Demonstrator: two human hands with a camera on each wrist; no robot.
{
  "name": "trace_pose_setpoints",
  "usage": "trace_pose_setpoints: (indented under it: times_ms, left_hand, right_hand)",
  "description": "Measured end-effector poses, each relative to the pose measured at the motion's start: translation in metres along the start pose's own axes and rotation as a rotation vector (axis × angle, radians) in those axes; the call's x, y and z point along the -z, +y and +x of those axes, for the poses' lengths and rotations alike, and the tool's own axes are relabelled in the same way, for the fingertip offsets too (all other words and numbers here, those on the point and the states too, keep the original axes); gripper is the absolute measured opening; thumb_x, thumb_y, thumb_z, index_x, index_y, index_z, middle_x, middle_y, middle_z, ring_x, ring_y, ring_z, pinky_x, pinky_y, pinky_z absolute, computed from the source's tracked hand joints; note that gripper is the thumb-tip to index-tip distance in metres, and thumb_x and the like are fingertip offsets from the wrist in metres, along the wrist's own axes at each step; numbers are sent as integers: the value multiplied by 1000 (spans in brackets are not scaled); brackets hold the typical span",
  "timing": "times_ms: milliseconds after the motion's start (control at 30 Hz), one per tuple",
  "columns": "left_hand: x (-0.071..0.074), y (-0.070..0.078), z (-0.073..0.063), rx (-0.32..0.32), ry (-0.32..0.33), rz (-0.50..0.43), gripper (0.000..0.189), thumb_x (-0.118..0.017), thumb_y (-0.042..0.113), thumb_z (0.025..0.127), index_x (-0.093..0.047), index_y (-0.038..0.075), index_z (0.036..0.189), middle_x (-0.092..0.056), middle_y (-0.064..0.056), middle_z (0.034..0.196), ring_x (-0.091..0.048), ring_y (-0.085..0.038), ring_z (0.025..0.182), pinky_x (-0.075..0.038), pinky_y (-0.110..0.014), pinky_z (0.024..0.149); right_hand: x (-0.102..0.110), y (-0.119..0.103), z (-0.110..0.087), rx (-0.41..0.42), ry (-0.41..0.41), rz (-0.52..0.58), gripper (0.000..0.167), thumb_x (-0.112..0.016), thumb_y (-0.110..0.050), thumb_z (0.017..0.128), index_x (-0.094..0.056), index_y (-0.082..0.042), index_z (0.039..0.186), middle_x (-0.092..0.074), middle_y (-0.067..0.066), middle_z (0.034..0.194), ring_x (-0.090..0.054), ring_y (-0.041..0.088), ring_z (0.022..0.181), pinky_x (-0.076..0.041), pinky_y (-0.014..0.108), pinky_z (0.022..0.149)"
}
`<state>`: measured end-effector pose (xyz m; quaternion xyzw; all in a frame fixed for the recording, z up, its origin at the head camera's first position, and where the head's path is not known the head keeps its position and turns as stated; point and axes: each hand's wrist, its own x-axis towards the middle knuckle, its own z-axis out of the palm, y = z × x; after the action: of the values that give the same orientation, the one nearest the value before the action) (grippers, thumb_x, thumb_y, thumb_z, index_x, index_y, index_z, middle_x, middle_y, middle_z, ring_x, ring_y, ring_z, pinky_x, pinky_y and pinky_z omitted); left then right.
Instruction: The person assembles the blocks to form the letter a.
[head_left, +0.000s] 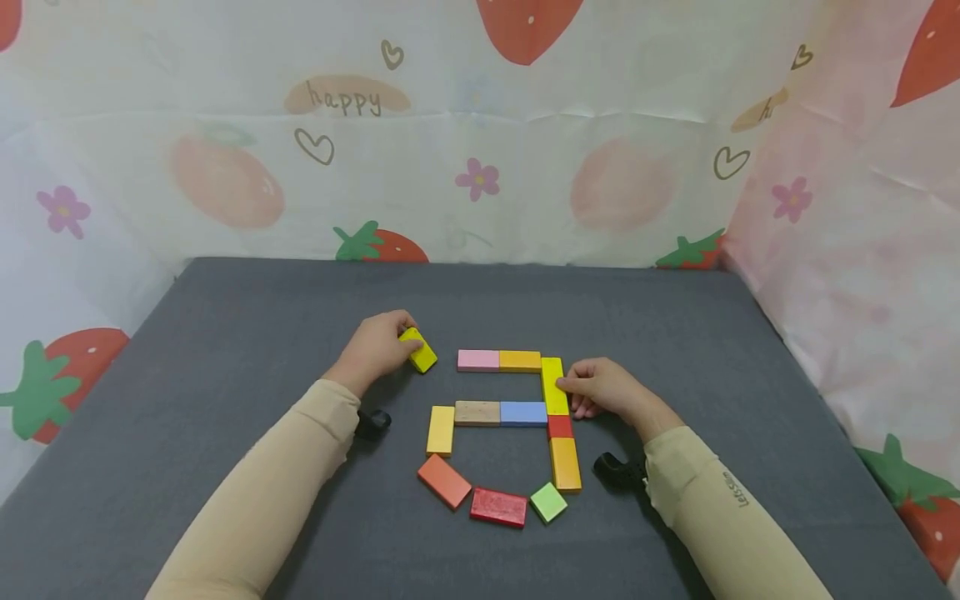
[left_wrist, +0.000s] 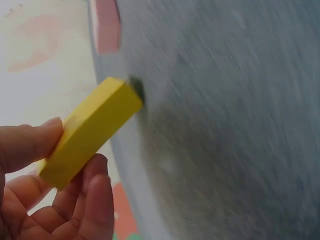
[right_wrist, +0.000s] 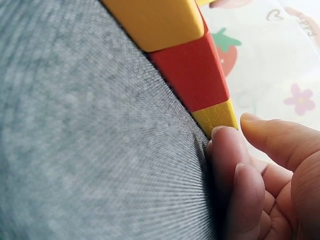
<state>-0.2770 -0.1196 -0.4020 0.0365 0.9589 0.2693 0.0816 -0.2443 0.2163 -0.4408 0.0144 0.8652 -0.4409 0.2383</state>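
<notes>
My left hand (head_left: 378, 346) pinches a bright yellow block (head_left: 423, 353) between thumb and fingers, tilted and raised off the cloth. In the left wrist view the same yellow block (left_wrist: 92, 130) slants away from the fingertips, near a pink block (left_wrist: 106, 27). On the other side, my right hand (head_left: 611, 390) has its thumb over the edge of a long yellow block (head_left: 553, 387) lying in the layout. In the right wrist view, fingers (right_wrist: 227, 150) press that block's side, past a red block (right_wrist: 192, 72); their tips hide part of it.
A grey cloth (head_left: 262, 467) covers the table. The layout also has a pink block (head_left: 478, 361), a wooden block (head_left: 477, 413), a blue block (head_left: 523, 413), an orange-red block (head_left: 445, 481), a dark red block (head_left: 498, 507) and a green block (head_left: 549, 502). A printed curtain (head_left: 525, 192) hangs behind.
</notes>
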Motion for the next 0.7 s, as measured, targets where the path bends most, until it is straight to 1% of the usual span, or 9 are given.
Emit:
trace_pose_setpoints:
  times_ms: [133,233,300,400,467,633,700]
  left_hand:
    - [-1,13,-8,-35,-17,-17,25,-65,26,93,-64,10,112,-65,-13,111,-60,-25,91,-54,-32,74]
    - [-1,24,-15,-63,-23,-62,20,-67,26,92,-65,12,106,-64,-11,105,-58,-24,88,-51,-29,70]
    - [-2,31,-21,-88,-38,-105,18,-68,24,91,-65,12,104,-63,-10,102,-57,-23,87,-49,-28,69]
    - [-4,44,-31,-129,-86,-155,17,-69,19,89,-65,11,104,-62,-9,100,-57,-22,87,-49,-27,70]
    - [-8,51,-38,-163,-122,-171,17,-70,16,89,-66,10,104,-63,-8,98,-56,-21,86,-49,-26,71]
    - [-22,72,-55,-240,-210,-191,20,-72,13,88,-67,13,107,-61,-5,91,-55,-17,80,-49,-25,71]
    - [-28,80,-62,-271,-252,-208,21,-71,13,88,-67,15,109,-61,-3,91,-57,-16,79,-51,-25,71]
  right_hand:
    - [0,1,1,-6,7,-10,26,-63,-28,94,-58,-11,76,-56,1,61,-58,10,55,-49,22,54]
    - [0,1,1,-12,8,-11,25,-63,-28,94,-58,-11,77,-56,1,61,-58,10,54,-49,21,54]
    - [0,1,1,-19,10,-9,25,-63,-28,94,-59,-11,77,-57,1,61,-58,11,54,-49,22,54]
    - [-1,0,1,-32,11,-4,25,-64,-29,94,-61,-10,78,-57,1,61,-58,11,54,-49,22,54]
    - [-1,-1,1,-41,14,0,25,-64,-30,94,-61,-11,78,-58,1,61,-58,11,54,-49,22,54]
    - [-1,-1,2,-40,12,-3,25,-64,-30,94,-62,-11,78,-58,1,61,-58,11,54,-50,22,55]
    - [-1,-1,3,-43,15,1,25,-64,-30,94,-62,-11,78,-59,1,61,-58,11,54,-50,23,54]
